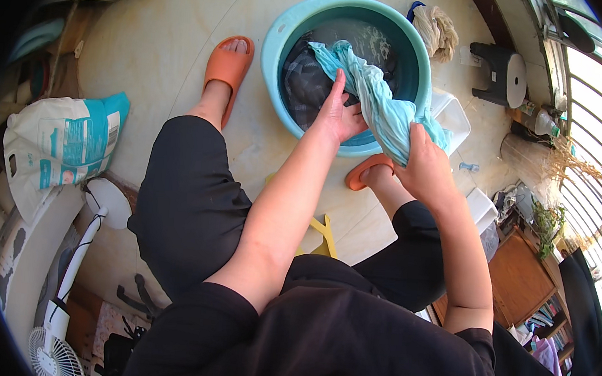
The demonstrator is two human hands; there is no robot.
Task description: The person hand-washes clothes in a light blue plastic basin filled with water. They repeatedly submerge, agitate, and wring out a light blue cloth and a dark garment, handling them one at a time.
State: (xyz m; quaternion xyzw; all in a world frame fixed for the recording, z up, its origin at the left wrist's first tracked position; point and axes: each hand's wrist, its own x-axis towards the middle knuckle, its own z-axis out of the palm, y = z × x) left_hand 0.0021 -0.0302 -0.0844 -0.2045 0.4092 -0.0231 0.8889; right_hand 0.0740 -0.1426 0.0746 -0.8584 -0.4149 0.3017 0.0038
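A round turquoise plastic basin (273, 80) stands on the floor, with dark checked fabric (306, 85) lying in water inside it. Over the basin stretches a wet, bunched, light turquoise cloth (375, 90). My right hand (426, 161) grips the cloth near its lower end, and a loose part hangs over the basin's right rim. Beside the cloth, on its left, my left hand (343, 114) is spread with fingers apart; some of its fingertips pass close to or behind the cloth, and whether they touch it is unclear.
Beyond the basin lies a bundle of beige fabric (438, 32). To the right are a dark grey stool (501, 74), a white plastic container (452, 118) and a bottle (537, 119). A white fan (54, 354) and a printed bag (69, 138) are at left. Orange slippers (224, 68) flank the basin.
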